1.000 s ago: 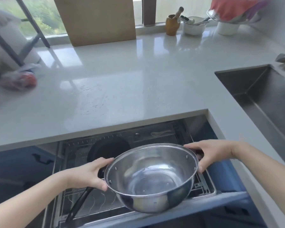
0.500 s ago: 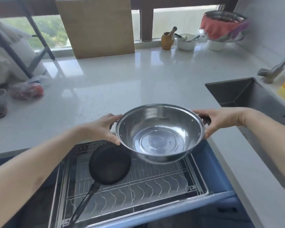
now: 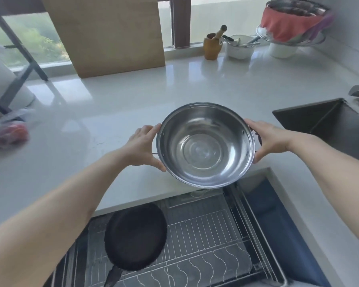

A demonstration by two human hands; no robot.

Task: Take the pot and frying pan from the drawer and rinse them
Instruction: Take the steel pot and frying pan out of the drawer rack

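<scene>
A steel pot [image 3: 205, 145] is held in the air over the near edge of the pale counter [image 3: 116, 112], its mouth tipped a little toward the camera so the shiny inside shows. The left hand [image 3: 142, 147] grips the pot's left side, thumb on the rim and fingers curled underneath; the right hand [image 3: 266, 139] grips the right side at a dark handle (only a sliver of that handle shows past the palm). Below and nearer, the drawer [image 3: 263, 216] stands pulled out, with a wire rack [image 3: 207, 245] inside. The black frying pan [image 3: 135, 237] lies on the left part of that rack, its handle pointing toward the near edge. To the right, the dark sink [image 3: 327, 129] is set into the counter, well apart from the pot. At the far edge a wooden board [image 3: 104, 34] leans against the window, with a brown cup [image 3: 211, 46] and a white bowl [image 3: 240, 47] of utensils to its right. On the far left lies what seems to be a bag [image 3: 7, 131] with something red inside, too blurred to name.
</scene>
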